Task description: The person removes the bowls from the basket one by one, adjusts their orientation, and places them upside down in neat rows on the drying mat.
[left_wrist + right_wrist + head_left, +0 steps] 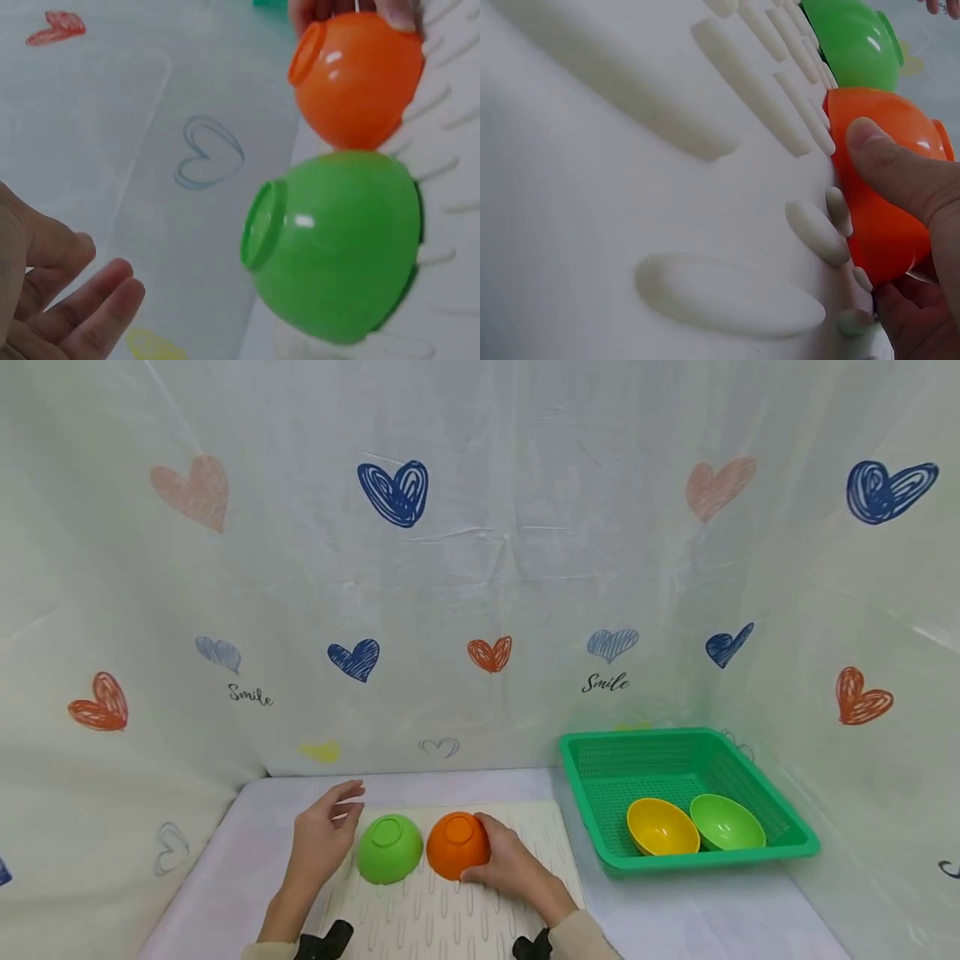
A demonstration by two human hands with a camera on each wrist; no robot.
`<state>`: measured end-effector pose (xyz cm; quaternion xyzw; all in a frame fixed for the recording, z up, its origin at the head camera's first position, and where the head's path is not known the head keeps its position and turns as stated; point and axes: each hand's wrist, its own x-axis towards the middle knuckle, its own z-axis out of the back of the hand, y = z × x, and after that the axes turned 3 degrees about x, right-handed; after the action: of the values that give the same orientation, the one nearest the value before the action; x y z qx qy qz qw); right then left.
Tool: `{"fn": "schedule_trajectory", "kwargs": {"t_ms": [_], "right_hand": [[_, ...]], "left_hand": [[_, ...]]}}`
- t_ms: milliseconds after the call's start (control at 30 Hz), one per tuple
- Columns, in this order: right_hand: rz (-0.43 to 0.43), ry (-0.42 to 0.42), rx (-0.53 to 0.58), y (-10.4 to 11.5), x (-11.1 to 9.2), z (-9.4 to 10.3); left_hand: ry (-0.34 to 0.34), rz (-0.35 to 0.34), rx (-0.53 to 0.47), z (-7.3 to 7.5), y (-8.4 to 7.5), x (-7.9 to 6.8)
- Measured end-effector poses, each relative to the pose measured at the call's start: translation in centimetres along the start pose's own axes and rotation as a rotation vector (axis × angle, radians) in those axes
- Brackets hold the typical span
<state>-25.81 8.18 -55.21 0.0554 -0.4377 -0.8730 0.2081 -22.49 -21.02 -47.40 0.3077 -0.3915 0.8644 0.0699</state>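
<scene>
An orange bowl (pixel 455 847) sits upside down on a white ribbed mat (pixel 457 927). My right hand (pixel 512 866) grips it from the right, thumb on the near side and fingers round the far side, as the right wrist view also shows. Just left of it a green bowl (pixel 388 850) lies upside down on the mat, its foot ring facing up. My left hand (pixel 322 843) is raised to the left of the green bowl, apart from it, fingers loosely bent with nothing between them.
A green plastic basket (pixel 592 810) stands at the right on the table (pixel 675 902). Inside it lean a yellow bowl (pixel 662 828) and a second green bowl (pixel 727 823), both with their openings upward. A white curtain (pixel 480 568) printed with hearts hangs behind and at both sides.
</scene>
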Motion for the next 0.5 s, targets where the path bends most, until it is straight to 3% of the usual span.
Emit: {"fn": "schedule_trajectory", "kwargs": {"t_ms": [100,200,333,500], "right_hand": [[-0.001,0.001,0.003,-0.1,-0.1,0.0],[-0.005,-0.001,0.011,-0.1,-0.1,-0.1],[0.001,-0.004,0.013,-0.1,-0.1,-0.1],[0.011,-0.004,0.012,0.1,0.0,0.0]], "left_hand": [[-0.029,0.1,0.04,1.0,1.9,-0.2],[-0.017,0.218,0.048,1.5,3.6,-0.8],[0.06,0.333,0.08,1.5,5.4,-1.7],[0.174,0.386,0.169,0.5,6.7,-2.4]]}}
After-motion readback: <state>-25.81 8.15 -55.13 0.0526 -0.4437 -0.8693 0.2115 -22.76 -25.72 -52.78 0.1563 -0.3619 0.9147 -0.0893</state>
